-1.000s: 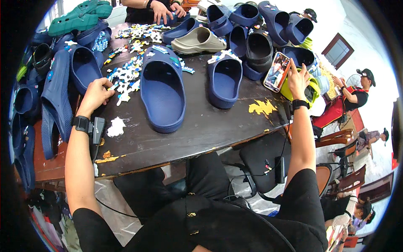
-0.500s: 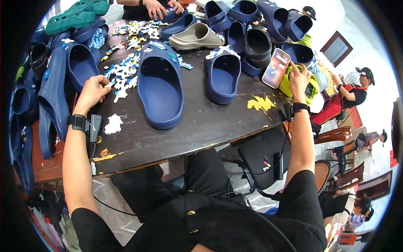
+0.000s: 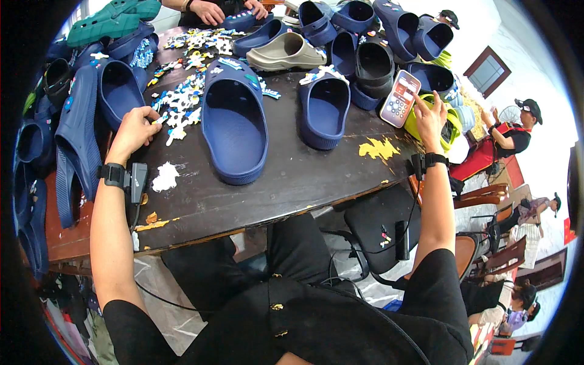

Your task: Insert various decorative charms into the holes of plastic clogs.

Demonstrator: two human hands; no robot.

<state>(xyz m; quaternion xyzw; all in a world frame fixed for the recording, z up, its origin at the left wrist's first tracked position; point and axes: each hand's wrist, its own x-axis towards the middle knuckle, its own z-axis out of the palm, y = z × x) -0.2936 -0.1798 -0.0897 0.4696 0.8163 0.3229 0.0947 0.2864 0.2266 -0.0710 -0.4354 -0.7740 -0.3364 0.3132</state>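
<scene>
At the left of the table, my left hand (image 3: 135, 129) is closed in a pinch on a small white shoe charm (image 3: 161, 119), at the edge of a loose heap of white, blue and yellow charms (image 3: 182, 100). My right hand (image 3: 431, 121) has its fingers apart and holds nothing; a fingertip is at the screen of a phone (image 3: 399, 100). The phone leans upright against the shoes and shows a grid of round keys. Between my hands, a large navy clog (image 3: 236, 137) with charms on its top stands beside a smaller navy clog (image 3: 324, 115).
Piled navy clogs (image 3: 79, 131) line the left edge, with a green clog (image 3: 112, 21) on top. A beige clog (image 3: 286, 53), black clog (image 3: 373, 67) and lime clogs (image 3: 450, 131) stand farther back. Across the table, another person's hands (image 3: 210, 12) hold a navy clog. A chair (image 3: 380, 225) is below.
The phone's screen has turned from a picture to a grid of round keys. My right fingers have shifted slightly at the phone. My left hand has barely moved.
</scene>
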